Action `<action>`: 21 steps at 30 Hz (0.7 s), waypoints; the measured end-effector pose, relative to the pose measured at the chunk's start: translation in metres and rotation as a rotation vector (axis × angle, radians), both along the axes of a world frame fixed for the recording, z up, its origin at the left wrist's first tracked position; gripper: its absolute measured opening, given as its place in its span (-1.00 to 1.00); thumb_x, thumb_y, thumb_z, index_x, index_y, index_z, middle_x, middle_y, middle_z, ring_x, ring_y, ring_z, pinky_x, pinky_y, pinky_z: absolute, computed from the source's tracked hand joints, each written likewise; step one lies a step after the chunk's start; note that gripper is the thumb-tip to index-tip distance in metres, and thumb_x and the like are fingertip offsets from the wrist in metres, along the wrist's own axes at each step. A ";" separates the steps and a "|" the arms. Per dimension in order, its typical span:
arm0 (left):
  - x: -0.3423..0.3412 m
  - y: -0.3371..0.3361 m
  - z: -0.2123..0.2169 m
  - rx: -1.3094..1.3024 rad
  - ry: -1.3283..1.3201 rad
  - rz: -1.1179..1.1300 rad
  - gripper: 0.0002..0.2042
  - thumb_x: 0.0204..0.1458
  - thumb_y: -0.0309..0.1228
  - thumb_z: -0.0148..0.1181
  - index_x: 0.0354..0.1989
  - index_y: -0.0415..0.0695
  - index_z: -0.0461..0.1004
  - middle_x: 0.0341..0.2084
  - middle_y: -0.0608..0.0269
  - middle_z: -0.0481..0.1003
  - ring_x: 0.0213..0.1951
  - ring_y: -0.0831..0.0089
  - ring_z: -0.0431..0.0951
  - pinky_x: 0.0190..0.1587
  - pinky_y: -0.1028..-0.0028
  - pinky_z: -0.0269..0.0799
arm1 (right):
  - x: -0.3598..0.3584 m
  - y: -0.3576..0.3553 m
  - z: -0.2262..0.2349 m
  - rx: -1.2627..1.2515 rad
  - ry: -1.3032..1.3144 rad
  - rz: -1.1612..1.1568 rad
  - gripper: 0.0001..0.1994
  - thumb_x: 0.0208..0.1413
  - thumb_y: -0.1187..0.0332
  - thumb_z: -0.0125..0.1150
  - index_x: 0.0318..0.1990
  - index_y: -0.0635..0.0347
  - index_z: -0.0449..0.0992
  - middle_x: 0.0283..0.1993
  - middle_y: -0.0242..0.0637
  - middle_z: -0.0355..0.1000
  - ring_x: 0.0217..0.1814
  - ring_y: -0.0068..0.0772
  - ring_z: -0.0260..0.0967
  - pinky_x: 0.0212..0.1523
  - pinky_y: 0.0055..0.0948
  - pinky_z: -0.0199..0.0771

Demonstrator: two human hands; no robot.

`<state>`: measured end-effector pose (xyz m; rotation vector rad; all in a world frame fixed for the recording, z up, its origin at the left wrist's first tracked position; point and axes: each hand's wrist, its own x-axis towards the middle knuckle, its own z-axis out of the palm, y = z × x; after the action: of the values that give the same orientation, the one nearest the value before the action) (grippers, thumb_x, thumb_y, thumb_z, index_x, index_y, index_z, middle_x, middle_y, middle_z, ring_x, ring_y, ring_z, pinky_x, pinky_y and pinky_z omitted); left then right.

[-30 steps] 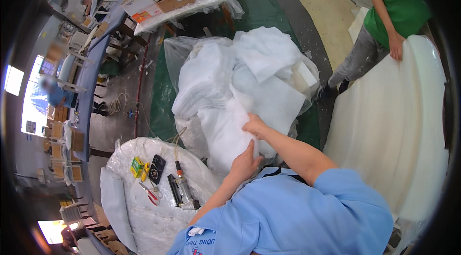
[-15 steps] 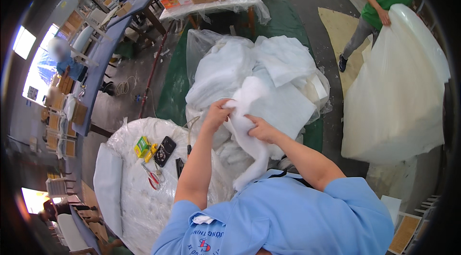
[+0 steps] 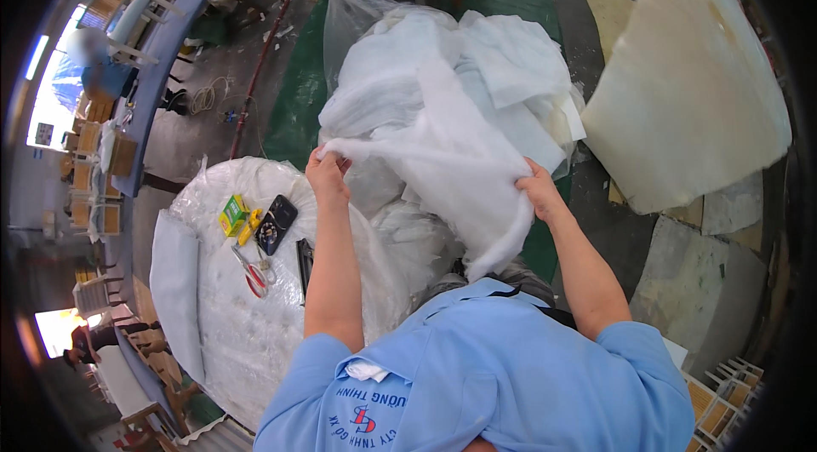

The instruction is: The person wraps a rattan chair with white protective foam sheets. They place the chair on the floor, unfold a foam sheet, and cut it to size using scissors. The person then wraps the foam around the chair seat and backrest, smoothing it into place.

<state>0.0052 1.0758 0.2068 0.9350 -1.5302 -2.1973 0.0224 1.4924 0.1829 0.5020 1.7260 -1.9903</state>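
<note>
A sheet of white batting [image 3: 451, 158] hangs stretched between my two hands, its lower edge reaching toward my waist. My left hand [image 3: 328, 175] pinches one side of it. On the other side, my right hand [image 3: 541, 189] grips the batting between thumb and fingers. Just beyond lies a heap of folded white batting [image 3: 383, 56] in clear plastic wrapping. The sheet covers part of that heap.
At my left is a round plastic-wrapped bundle [image 3: 247, 307] carrying a black phone [image 3: 277, 224], a green and yellow box [image 3: 232, 215], red-handled pliers [image 3: 254, 280] and a dark tool [image 3: 305, 265]. A large off-white sheet [image 3: 689, 94] stands at the right, a person mostly hidden behind it. Blue workbench [image 3: 162, 69] far left.
My hands have moved apart, spreading the bunched batting into a wide sheet. The large sheet at the right has swung up and now hides most of the person in green.
</note>
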 end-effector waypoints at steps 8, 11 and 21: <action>-0.067 0.110 0.044 0.118 0.151 -0.500 -0.53 0.15 -0.65 0.05 0.27 -0.12 0.37 -0.08 0.19 0.55 -0.13 0.35 0.60 -0.02 0.29 0.59 | -0.016 0.021 -0.016 -0.174 -0.119 -0.051 -0.48 0.10 0.58 0.19 0.28 0.39 0.39 0.13 -0.05 0.54 0.13 -0.13 0.54 0.21 -0.13 0.54; -0.067 0.126 0.035 -0.070 0.014 -0.403 -0.30 0.11 -0.44 0.23 0.46 0.05 0.15 0.09 0.10 0.42 0.04 0.27 0.49 0.07 0.09 0.45 | -0.019 0.014 -0.016 -0.194 -0.100 -0.026 -0.50 0.12 0.58 0.25 0.26 0.40 0.40 0.12 -0.06 0.55 0.14 -0.13 0.54 0.21 -0.12 0.54; 0.004 0.221 -0.055 0.169 -0.322 -0.685 -0.41 0.24 -0.13 0.23 0.32 -0.26 0.33 0.08 0.04 0.53 0.04 0.24 0.55 0.07 0.23 0.48 | 0.008 -0.050 -0.024 -0.304 -0.035 0.198 -0.36 0.14 0.38 0.41 0.36 0.27 0.32 0.23 -0.18 0.45 0.22 -0.33 0.43 0.24 -0.27 0.45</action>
<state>0.0088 1.2968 0.1515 0.9462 -2.0792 -2.7776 0.0308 1.4422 0.1594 0.2498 1.3602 -2.0358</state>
